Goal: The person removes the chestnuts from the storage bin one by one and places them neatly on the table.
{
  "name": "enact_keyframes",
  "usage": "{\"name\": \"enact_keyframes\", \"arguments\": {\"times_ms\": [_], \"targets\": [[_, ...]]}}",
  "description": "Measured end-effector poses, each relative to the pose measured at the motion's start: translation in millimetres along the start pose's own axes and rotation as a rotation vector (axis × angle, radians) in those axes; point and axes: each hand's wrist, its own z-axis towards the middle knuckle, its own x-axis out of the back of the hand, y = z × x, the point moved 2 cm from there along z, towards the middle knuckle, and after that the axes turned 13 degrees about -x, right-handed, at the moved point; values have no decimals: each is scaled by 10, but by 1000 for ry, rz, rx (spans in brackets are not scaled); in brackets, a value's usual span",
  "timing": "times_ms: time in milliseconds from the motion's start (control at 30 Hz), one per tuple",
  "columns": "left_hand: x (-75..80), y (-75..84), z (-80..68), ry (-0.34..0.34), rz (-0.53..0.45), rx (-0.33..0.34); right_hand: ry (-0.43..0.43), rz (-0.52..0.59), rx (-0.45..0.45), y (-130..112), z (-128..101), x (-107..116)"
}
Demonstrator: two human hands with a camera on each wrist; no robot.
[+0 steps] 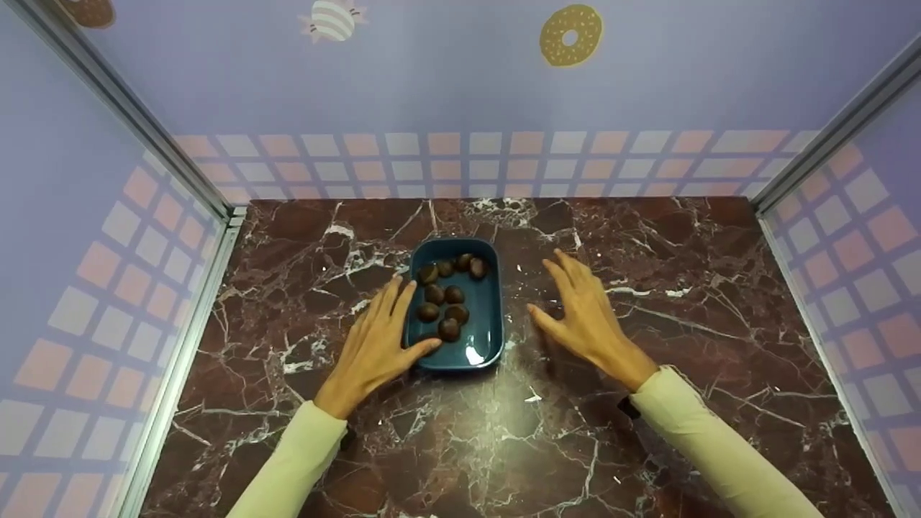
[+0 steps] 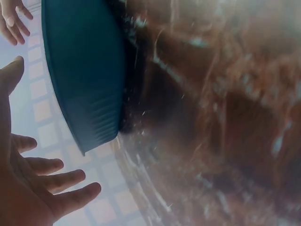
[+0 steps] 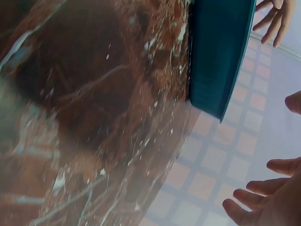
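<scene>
A teal rectangular dish (image 1: 483, 337) with rounded corners stands on the table, holding several glossy brown round pieces (image 1: 453, 294) that look like chestnuts. Along the dish's left side, my left hand (image 1: 374, 342) has its fingers extended and its thumb by the near left rim; whether it touches the rim I cannot tell. My right hand (image 1: 586, 316) hovers to the right, apart from the dish, fingers spread and holding nothing. Both wrist views show the dish's outer wall (image 2: 84, 70) beside loosely spread fingers; its contents are hidden there.
Dark red marble with white veins covers the tabletop (image 1: 691, 288). Small white scraps (image 1: 533, 397) lie on it near the dish. A patterned back wall (image 1: 460, 86) and side walls with metal edge strips (image 1: 180, 338) enclose the table.
</scene>
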Motion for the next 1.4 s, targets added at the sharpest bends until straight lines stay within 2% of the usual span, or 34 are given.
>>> {"name": "enact_keyframes", "arguments": {"times_ms": [67,100,200,400,800,967,1200,1400], "targets": [[-44,12,-8,15,-2,-9,4,14,21,-26,6,-55],[53,140,12,7,-5,4,6,20,30,-36,8,-86],[4,175,-9,9,-43,20,4,41,60,-72,5,-172],[-91,206,-77,39,-192,101,-26,80,162,-170,5,-330],[-264,200,-197,180,-495,199,-98,98,297,-366,-22,-601],[-338,215,-253,219,-587,213,-141,90,310,-434,0,-674],[-446,276,-292,218,-689,248,-183,98,301,-511,56,-789],[-484,300,-303,213,-703,295,-199,93,284,-583,121,-899]]}}
